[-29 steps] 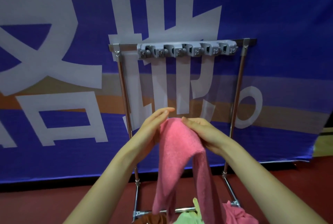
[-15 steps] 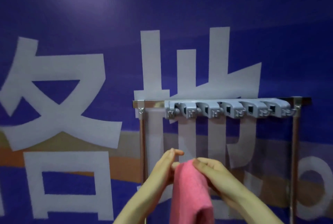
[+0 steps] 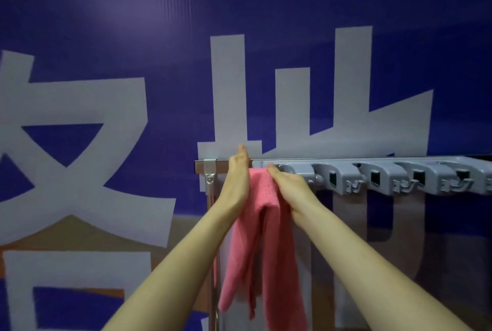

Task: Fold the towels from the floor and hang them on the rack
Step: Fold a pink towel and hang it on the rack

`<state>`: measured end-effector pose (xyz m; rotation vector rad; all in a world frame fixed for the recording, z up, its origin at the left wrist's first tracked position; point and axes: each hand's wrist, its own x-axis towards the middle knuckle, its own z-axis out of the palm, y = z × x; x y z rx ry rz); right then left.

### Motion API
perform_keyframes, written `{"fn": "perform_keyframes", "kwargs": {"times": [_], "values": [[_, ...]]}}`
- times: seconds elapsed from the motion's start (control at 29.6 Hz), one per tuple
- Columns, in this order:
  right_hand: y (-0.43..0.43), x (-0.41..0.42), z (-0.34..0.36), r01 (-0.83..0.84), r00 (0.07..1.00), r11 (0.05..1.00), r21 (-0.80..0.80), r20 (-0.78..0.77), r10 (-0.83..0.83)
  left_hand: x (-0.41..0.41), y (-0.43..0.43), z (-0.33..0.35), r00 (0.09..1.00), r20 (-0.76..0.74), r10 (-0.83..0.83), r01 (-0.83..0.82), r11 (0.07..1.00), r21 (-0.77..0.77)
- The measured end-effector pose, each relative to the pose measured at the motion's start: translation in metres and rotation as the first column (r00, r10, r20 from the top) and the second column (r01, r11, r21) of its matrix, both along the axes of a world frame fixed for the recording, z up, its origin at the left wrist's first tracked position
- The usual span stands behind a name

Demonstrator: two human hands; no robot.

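Note:
A pink towel (image 3: pixel 262 237) hangs in long folds between my two hands, its top edge held up against the left end of the metal rack's top bar (image 3: pixel 213 163). My left hand (image 3: pixel 237 180) holds the towel's left side, with its fingertips reaching just above the bar. From the right, my right hand (image 3: pixel 288 187) grips the towel's top, its fingers next to the first grey hook. The towel's lower ends dangle free in front of the rack's left post (image 3: pixel 213 250).
A grey plastic strip of several hooks (image 3: pixel 378 177) runs along the bar to the right of my hands. Right behind the rack stands a blue banner wall (image 3: pixel 133 24) with large white characters. The floor is out of view.
Both hands have lifted the pink towel from waist height up to the rack's top bar. The view has risen and come closer, so the floor and the towels lying there are gone from sight.

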<state>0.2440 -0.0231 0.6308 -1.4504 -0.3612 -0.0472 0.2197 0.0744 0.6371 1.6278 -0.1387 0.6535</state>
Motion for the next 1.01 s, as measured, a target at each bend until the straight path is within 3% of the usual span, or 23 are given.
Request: {"fn": "perform_keyframes", "kwargs": {"times": [0.17,0.24,0.4,0.64,0.81,1.01], "values": [[-0.004,0.000,-0.011,0.047,0.996,0.994,-0.098,-0.072,-0.054,-0.004,-0.012,-0.017,1.000,-0.002,0.023,-0.022,0.987,0.156],[-0.006,-0.002,-0.013,0.031,0.995,0.997,-0.070,-0.094,-0.037,-0.004,-0.014,-0.021,0.997,-0.034,0.074,-0.064,0.970,0.235],[-0.019,-0.023,-0.020,0.040,0.999,0.996,-0.079,0.020,-0.038,-0.016,-0.013,-0.032,0.985,-0.110,0.135,-0.092,0.939,0.331],[-0.046,-0.075,-0.064,0.038,0.985,0.999,-0.032,0.171,-0.032,-0.052,-0.023,-0.076,0.997,-0.054,0.064,-0.044,0.950,0.309],[-0.069,-0.117,-0.133,-0.020,0.996,0.997,-0.069,0.086,0.026,-0.103,-0.033,-0.140,0.984,-0.179,-0.003,0.049,0.967,0.251],[-0.097,-0.149,-0.286,-0.099,0.968,0.969,-0.225,-0.247,0.042,-0.154,-0.038,-0.294,0.848,-0.525,-0.075,0.152,0.983,0.105]]}}
